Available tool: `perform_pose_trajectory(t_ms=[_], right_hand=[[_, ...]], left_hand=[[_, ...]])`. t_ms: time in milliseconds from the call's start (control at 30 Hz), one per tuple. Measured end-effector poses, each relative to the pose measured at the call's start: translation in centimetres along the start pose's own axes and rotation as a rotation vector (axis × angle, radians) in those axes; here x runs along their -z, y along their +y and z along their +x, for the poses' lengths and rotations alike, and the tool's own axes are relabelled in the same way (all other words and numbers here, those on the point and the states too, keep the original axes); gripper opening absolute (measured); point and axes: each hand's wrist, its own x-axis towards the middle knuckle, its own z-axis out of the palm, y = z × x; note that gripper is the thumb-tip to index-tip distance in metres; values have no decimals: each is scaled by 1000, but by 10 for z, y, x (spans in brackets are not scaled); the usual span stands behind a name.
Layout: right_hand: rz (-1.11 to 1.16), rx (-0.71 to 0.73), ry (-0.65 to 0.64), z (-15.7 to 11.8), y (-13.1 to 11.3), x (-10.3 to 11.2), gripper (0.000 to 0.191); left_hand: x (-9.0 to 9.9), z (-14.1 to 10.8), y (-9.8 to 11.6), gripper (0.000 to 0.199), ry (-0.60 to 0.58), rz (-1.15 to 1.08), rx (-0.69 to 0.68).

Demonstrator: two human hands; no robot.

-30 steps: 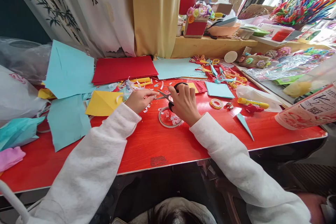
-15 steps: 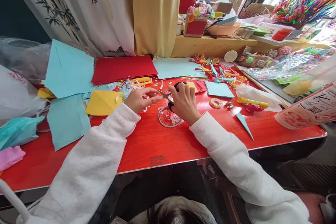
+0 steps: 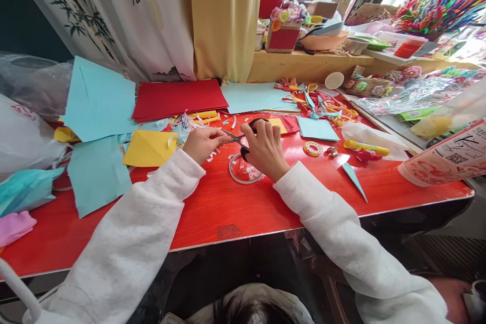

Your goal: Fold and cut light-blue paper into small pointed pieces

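Observation:
Black-handled scissors [image 3: 236, 138] are held in my right hand [image 3: 266, 151], its fingers through the handles, with the blades pointing left. My left hand [image 3: 203, 145] is pinched at the blade tips; whatever lies between its fingertips is too small to make out. Beneath the scissors, a round clear-rimmed ring [image 3: 231, 174] lies on the red table [image 3: 228, 212] with white and red scraps in it. A folded yellow paper [image 3: 146, 149] rests just left of my left hand.
Light blue sheets [image 3: 100, 96] lie at the left, red paper [image 3: 178, 98] at the back. To the right are blue squares [image 3: 317, 128], a tape roll [image 3: 313, 149], a yellow glue stick [image 3: 366, 148], a blue paper cone [image 3: 354, 182] and a large cup [image 3: 448, 154].
My left hand has closed from loosely spread fingers into a pinch near the blade tips. The scissors and my right hand have shifted slightly left.

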Motion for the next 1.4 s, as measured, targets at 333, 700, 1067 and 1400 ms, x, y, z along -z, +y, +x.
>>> perform_pose_trajectory(t_ms=[333, 700, 1067, 1400], right_hand=[[54, -44, 9, 3, -5, 3, 41], [176, -130, 9, 0, 0, -1, 45], [1602, -220, -291, 5, 13, 5, 60], [2265, 56, -480, 7, 16, 9, 84]], left_hand=[[-8, 4, -4, 24, 100, -397, 136], [-3, 4, -2, 30, 173, -482, 162], [39, 15, -18, 29, 201, -142, -42], [37, 12, -22, 36, 131, 199, 84]])
